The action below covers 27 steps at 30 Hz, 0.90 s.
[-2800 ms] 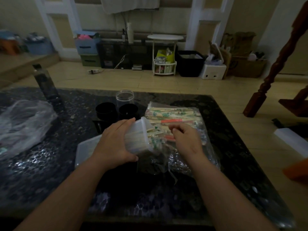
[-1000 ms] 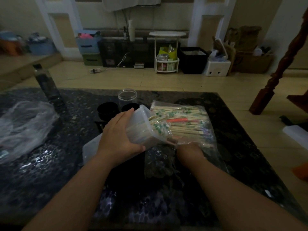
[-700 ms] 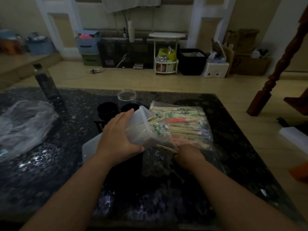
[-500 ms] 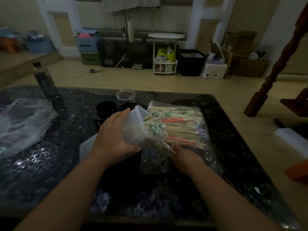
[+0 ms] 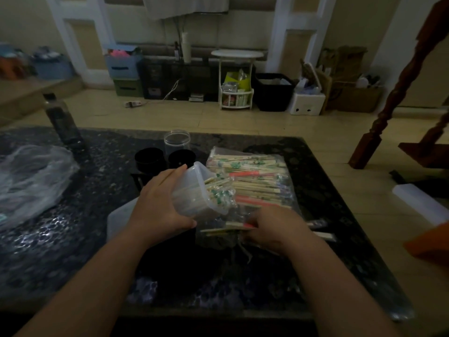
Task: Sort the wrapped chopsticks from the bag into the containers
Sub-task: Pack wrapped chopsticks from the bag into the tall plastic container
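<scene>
Gripping the tilted translucent container [image 5: 188, 190], already stuffed with wrapped chopsticks [image 5: 217, 193], in our left hand [image 5: 158, 205] above the dark table [image 5: 73, 239], we pinch a few more wrapped pairs [image 5: 226, 227] in our curled right hand [image 5: 272, 227] at the near end of the clear bag [image 5: 218, 152], just beside the container's mouth.

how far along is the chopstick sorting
Done: a bunch of green-printed wrapped chopsticks sits in the tilted translucent plastic tub held by the left hand. In hand: the right hand grips a few pink-tipped wrapped chopsticks by the clear plastic bag. Left: the large pile inside that bag; the clear round jar looks empty.
</scene>
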{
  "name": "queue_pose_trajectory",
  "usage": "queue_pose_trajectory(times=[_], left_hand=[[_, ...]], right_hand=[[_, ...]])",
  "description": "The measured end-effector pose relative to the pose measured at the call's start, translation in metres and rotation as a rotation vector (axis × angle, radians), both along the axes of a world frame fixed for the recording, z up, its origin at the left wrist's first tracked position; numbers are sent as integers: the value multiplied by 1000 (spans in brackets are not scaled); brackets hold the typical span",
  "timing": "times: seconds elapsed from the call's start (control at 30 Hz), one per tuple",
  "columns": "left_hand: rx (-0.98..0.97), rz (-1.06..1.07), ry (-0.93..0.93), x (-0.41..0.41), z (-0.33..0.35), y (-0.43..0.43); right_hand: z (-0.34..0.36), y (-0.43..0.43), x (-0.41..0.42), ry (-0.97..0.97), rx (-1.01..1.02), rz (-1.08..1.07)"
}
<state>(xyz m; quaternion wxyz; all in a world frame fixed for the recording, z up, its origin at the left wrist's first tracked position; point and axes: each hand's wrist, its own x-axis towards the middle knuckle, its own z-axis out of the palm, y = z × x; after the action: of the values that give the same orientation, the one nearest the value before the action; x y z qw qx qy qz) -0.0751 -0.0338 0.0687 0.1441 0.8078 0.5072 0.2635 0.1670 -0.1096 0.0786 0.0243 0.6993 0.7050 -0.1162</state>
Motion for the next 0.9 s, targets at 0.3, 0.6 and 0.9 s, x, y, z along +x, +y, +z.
queue_pose_trajectory(times=[0.3,0.6,0.9], left_hand=[[9,-10,-23,-1,0,4],[-12,-40,1,1,-1,4],[-3,-51,-29,-2,-5,6]], right_hand=[[27,-5,1,-77,478,34],[22,3,0,-56,755,-68],[17,6,-2,67,1007,-81]])
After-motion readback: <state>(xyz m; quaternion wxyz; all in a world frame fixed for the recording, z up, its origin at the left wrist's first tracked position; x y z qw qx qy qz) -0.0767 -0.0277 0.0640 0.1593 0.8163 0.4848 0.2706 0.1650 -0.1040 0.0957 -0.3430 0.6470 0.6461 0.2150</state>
